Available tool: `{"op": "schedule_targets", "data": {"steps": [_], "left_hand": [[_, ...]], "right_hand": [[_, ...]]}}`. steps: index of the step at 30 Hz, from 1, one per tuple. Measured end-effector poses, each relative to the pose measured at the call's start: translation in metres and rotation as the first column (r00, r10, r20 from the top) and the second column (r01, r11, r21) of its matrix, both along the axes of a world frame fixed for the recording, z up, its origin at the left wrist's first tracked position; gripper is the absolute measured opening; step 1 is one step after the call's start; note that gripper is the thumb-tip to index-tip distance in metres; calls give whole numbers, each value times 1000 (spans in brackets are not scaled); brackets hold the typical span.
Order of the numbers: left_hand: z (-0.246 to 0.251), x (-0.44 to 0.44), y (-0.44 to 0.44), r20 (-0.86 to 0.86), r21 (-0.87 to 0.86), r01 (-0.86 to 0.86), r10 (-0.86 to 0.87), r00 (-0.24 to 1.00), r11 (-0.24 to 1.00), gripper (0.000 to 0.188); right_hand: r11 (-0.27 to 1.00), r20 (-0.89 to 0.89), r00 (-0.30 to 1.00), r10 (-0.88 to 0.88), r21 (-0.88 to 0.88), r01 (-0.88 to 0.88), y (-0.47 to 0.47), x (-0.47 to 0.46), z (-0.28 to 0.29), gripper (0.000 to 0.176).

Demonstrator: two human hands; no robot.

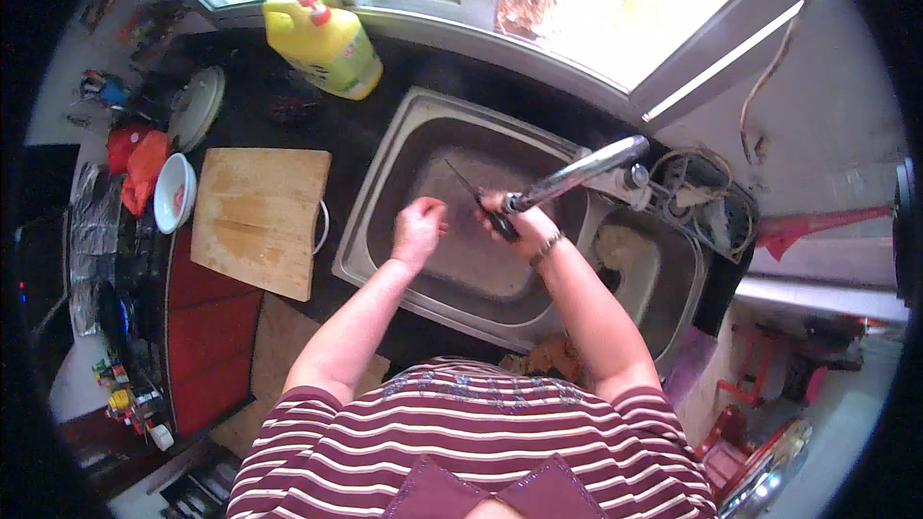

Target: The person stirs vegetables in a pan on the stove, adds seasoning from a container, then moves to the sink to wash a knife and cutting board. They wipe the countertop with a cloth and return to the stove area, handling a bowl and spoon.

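My right hand [515, 220] grips the black handle of a knife [461, 179] above the large sink basin [469, 270]. The thin blade points up and to the left, away from my body. A chrome faucet [584, 171] reaches over this hand, and its spout end covers part of it. To the left, my left hand [420, 231] is over the same basin, apart from the knife. Its fingers are curled inward, and nothing shows between them. No stream of water can be made out under the spout.
A wooden cutting board [259, 220] lies left of the sink, with a white bowl [175, 193] beside it. Behind stands a yellow pump jug [324, 50]. A smaller basin [667, 288] adjoins on the right, and a wire rack [696, 187] sits behind it.
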State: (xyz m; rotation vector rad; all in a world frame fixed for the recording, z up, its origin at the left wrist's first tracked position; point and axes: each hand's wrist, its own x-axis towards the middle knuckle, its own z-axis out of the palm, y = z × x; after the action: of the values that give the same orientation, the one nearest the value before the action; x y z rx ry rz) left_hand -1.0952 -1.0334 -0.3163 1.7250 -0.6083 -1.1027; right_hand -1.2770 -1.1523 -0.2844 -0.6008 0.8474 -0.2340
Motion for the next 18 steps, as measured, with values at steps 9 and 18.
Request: {"op": "schedule_targets", "data": {"steps": [9, 18], "left_hand": [[6, -77, -87, -698, -51, 96, -104, 709, 994, 20], [48, -84, 2, 582, 427, 580, -702, 410, 693, 31]], "right_hand": [[983, -328, 941, -79, -183, 19, 78, -89, 52, 55], [994, -161, 981, -104, -36, 100, 116, -112, 69, 37]]}}
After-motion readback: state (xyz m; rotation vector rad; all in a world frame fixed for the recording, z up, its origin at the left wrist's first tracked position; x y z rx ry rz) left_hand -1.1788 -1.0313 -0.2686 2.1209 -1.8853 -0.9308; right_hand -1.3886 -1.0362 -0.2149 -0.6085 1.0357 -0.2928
